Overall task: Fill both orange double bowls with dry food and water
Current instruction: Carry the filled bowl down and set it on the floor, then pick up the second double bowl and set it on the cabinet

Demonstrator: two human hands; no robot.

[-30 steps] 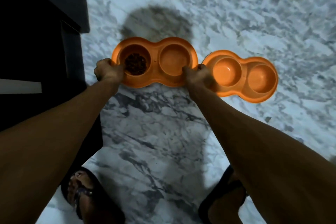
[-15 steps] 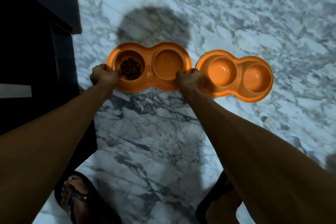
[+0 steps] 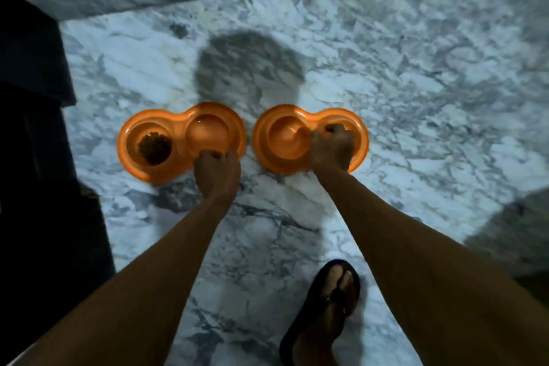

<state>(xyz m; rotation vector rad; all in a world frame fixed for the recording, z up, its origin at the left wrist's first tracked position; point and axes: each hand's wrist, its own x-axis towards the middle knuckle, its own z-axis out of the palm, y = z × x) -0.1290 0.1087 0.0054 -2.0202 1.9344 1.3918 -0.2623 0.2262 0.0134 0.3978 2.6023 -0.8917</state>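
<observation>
Here left hand (image 3: 217, 176) grip closed on left double bowl (image 3: 181, 141); right hand (image 3: 332, 149) on right double bowl (image 3: 309, 137); no writing.

Glossy plastic bowls (image 3: 181, 140), polished marble floor (image 3: 416, 98)

Dim, blurry; head shadow (image 3: 251, 68) on floor (image 3: 416, 83), wide-angle warp

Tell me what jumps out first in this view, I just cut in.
Two orange double bowls sit side by side on the marble floor: the left double bowl has dry food in its left cup, while the right double bowl looks empty where visible. The left hand grips the left bowl's near rim, and the right hand covers the other's right cup.
</observation>
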